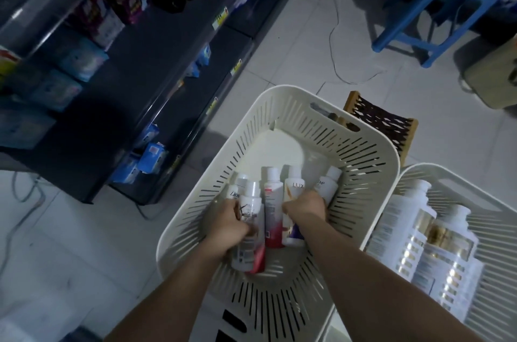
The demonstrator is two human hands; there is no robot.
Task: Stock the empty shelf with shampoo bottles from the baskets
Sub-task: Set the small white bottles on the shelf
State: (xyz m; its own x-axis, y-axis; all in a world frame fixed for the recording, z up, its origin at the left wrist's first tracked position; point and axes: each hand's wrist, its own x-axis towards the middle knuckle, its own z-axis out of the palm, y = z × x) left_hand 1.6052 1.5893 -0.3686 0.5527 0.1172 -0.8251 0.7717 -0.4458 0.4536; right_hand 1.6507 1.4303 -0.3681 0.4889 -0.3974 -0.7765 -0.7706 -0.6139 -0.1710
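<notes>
Picking step: inside the basket [279,88] the left hand [230,222] grips a white bottle [251,197] and the right hand [305,207] a Lux bottle [296,187]; next, probably, lift both toward the shelf [145,61] up-left.

Left hand [232,222] and right hand [305,207] grip small white shampoo bottles [251,197] inside cream slotted plastic basket [363,151], six o'clock.

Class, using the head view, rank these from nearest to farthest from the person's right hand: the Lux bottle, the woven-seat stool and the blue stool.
1. Lux bottle: inside the basket, right against the right hand.
2. Woven-seat stool: on the floor just beyond the basket's far rim.
3. Blue stool: farthest, across the floor at the upper right.
</notes>
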